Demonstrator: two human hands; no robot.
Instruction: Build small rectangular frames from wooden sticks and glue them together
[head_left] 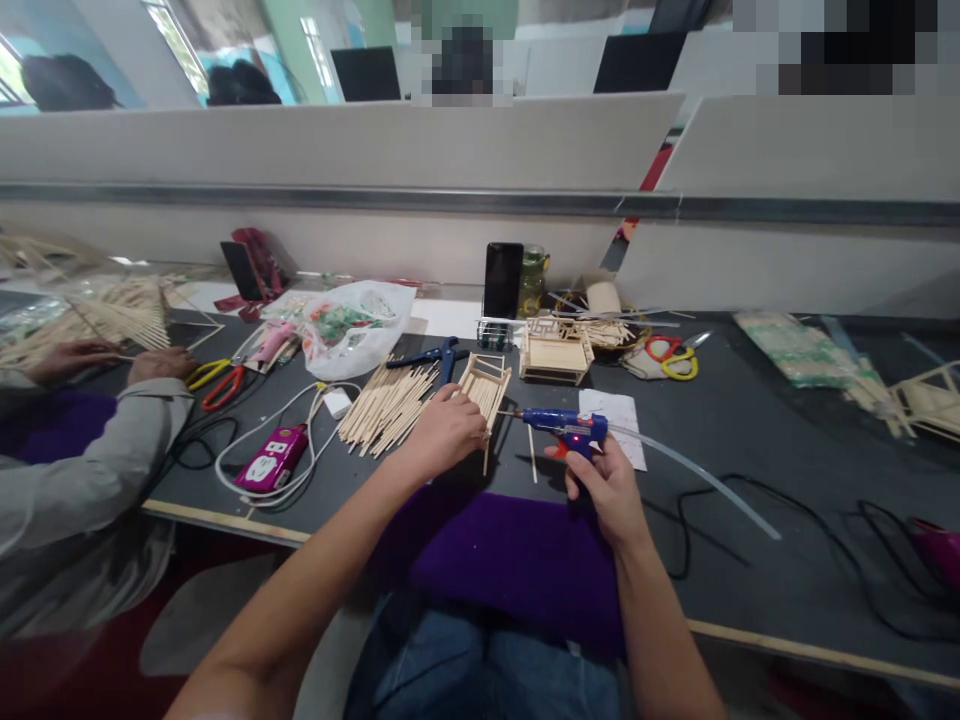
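Note:
My left hand [444, 432] is closed on a small frame of glued wooden sticks [487, 386], tilted up on the dark table [750, 450]. My right hand [606, 482] grips a blue hot glue gun [566, 427] whose nozzle points left at the frame's edge. A clear glue stick [697, 476] trails from the gun's back to the right. A loose pile of wooden sticks [386, 405] lies just left of my left hand. One finished stick model [555, 350] stands behind the frame.
A co-worker's hands [112, 362] rest at the far left by a stick fan. A pink power strip [271, 458], scissors [214, 380], plastic bag [356, 325], upright phone [502, 280], blue pliers [435, 355] and black cables [810, 530] lie about. A purple cloth [517, 560] drapes over the table edge.

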